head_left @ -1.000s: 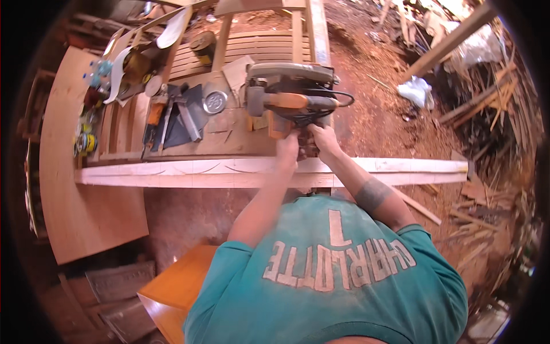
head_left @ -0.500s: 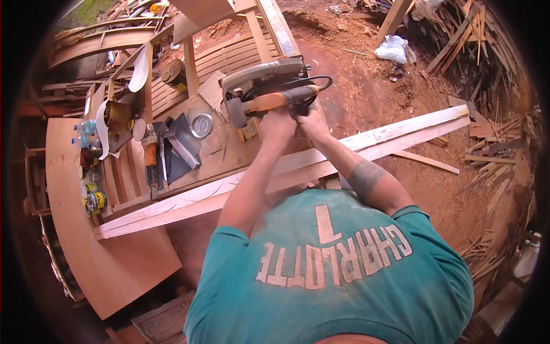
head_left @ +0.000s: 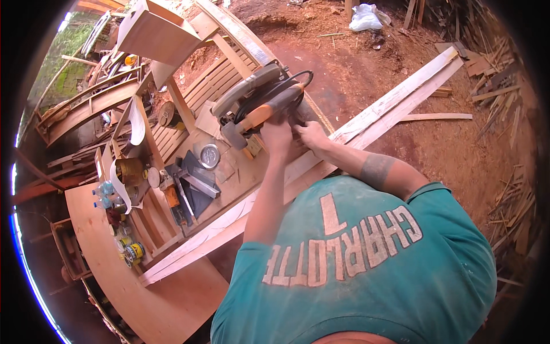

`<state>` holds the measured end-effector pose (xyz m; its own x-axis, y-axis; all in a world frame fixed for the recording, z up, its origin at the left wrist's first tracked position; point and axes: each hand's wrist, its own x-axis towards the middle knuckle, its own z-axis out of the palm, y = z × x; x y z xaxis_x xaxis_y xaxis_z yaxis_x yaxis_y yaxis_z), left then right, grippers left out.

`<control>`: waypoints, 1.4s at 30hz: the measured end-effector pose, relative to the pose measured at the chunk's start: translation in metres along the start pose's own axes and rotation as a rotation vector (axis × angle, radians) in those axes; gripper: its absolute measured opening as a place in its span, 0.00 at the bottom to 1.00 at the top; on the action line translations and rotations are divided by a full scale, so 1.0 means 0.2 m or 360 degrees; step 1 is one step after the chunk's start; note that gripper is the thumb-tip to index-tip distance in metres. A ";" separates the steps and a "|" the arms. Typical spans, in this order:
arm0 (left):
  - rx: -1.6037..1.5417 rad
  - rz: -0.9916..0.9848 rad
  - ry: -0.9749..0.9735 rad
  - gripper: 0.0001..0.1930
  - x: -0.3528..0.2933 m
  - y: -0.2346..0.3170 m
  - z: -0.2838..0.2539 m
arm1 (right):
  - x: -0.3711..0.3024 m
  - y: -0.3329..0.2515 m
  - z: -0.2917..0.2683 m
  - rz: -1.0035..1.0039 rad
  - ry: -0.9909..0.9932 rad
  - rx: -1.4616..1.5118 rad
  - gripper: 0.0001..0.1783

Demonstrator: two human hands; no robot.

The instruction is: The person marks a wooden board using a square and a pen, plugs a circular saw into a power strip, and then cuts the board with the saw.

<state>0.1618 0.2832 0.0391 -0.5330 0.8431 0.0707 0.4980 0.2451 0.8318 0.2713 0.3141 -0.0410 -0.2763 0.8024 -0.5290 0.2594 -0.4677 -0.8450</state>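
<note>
A circular saw [head_left: 252,89] with a grey guard and an orange-and-black handle [head_left: 269,109] rests on the work table. Its black power cord [head_left: 298,109] is bundled against the handle and loops out to the right. Just below the handle, my left hand [head_left: 277,136] is closed, its fingertips hidden; what it grips cannot be made out. Close beside it, my right hand [head_left: 313,136] has its fingers closed at the lower end of the cord bundle. Two long pale wood strips [head_left: 372,123] lie diagonally beneath my forearms.
On the table [head_left: 243,166] lie a round tin lid [head_left: 210,156], a metal square [head_left: 198,184], an orange-handled tool [head_left: 170,192] and dark sheets. Cans [head_left: 134,252] and plastic bottles [head_left: 104,195] stand left. A curved plywood sheet [head_left: 154,298] lies nearer. Scrap wood [head_left: 513,200] is piled right.
The view has turned, so the table and strips now slope more steeply. Both my hands stay by the saw's handle and cord, having shifted slightly; the saw appears to stay in place.
</note>
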 end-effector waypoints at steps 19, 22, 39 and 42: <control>-0.1288 -0.1079 -0.0040 0.10 -0.28 -0.12 -0.34 | -0.28 -0.60 -0.01 0.0450 -0.0357 0.1894 0.37; -0.1428 -0.1038 -0.0029 0.12 -0.23 -0.03 -0.26 | -0.27 -0.59 -0.02 0.0465 -0.0452 0.1800 0.27; -0.2076 -0.1321 -0.0015 0.11 -0.14 -0.10 -0.16 | -0.34 -0.68 -0.06 0.0446 -0.0250 0.1824 0.01; -0.2346 -0.1254 -0.0170 0.10 -0.20 -0.17 -0.23 | -0.25 -0.62 -0.10 0.0526 -0.0545 0.1469 0.01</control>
<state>0.1346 0.2188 0.0340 -0.2465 0.7831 -0.5709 -0.9079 0.0195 0.4187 0.2714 0.3397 0.0919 -0.6057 0.5018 -0.6175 -0.3997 -0.8629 -0.3092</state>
